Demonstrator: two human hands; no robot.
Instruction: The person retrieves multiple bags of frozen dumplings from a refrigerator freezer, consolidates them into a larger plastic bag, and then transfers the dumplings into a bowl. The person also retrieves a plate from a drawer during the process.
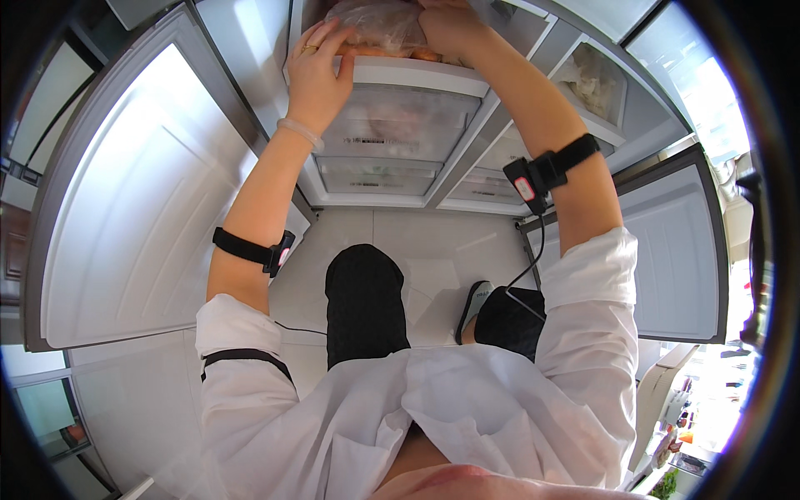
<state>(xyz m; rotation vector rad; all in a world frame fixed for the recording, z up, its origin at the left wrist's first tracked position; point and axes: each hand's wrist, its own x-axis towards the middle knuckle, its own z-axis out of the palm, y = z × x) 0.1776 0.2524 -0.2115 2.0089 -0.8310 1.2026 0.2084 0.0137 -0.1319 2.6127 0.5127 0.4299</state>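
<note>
At the top of the head view, a clear plastic bag [378, 26] lies behind the white front rim [412, 74] of an upper freezer compartment. Orange-brown food [426, 54] shows under and beside the bag. My left hand [320, 75] rests at the bag's left side, fingertips against the plastic, thumb apart near the rim. My right hand [455, 30] reaches in at the bag's right side with bent fingers. Its fingertips are partly cut off by the picture's edge, so its hold on the bag is unclear.
Below are translucent freezer drawers [390, 125]. A right-hand compartment holds a bagged item [590, 84]. The left door [144, 187] and right door [672, 250] stand wide on both sides. A thin cable [539, 250] hangs from my right forearm strap.
</note>
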